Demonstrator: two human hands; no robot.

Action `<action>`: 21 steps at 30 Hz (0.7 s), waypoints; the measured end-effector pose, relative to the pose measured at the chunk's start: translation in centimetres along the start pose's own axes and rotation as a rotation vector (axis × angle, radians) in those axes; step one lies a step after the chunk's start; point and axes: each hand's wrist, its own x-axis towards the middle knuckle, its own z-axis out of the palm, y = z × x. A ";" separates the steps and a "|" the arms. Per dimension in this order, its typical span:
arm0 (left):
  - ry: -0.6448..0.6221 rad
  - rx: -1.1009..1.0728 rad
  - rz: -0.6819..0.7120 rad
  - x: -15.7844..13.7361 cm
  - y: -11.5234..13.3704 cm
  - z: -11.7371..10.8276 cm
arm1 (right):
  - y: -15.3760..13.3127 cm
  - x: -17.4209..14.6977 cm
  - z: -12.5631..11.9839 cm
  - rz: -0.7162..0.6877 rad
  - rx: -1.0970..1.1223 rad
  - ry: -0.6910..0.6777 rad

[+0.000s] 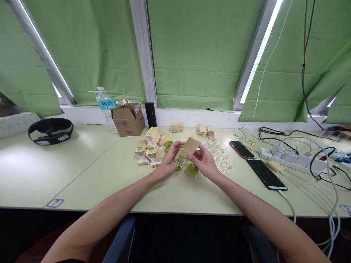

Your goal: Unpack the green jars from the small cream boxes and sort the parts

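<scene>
Between both hands I hold a small kraft-paper box (189, 148), tilted above the table, with a green square on its lower face. My left hand (169, 163) grips its left edge. My right hand (204, 162) has its thumb on the face and its fingers round the right edge. Just under the box, a clear cup with a green lid (192, 170) stands on the table. Green lids (168, 146) are partly hidden behind my left hand. To the left lies a cluster of open kraft boxes (149, 149). Clear small cups (219, 151) with yellow spots sit to the right.
At the back stand two closed boxes (177, 128), two opened ones (205, 130), a cardboard carton (128, 120), a water bottle (106, 107) and a black cylinder (150, 114). Two phones (266, 174), a power strip (293, 159) and cables crowd the right. A black headset (51, 131) lies left.
</scene>
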 end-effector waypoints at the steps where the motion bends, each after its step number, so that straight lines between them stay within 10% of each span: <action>1: -0.002 0.006 0.004 0.0 -0.1 0.0 | 0.0 0.0 0.0 -0.009 0.000 -0.004; 11: -0.080 0.101 0.075 -0.5 -0.2 0.0 | -0.5 1.0 -1.5 0.019 0.064 0.135; 21: 0.149 0.400 0.049 -0.1 -0.2 0.7 | -0.5 1.3 -1.2 0.037 0.033 0.156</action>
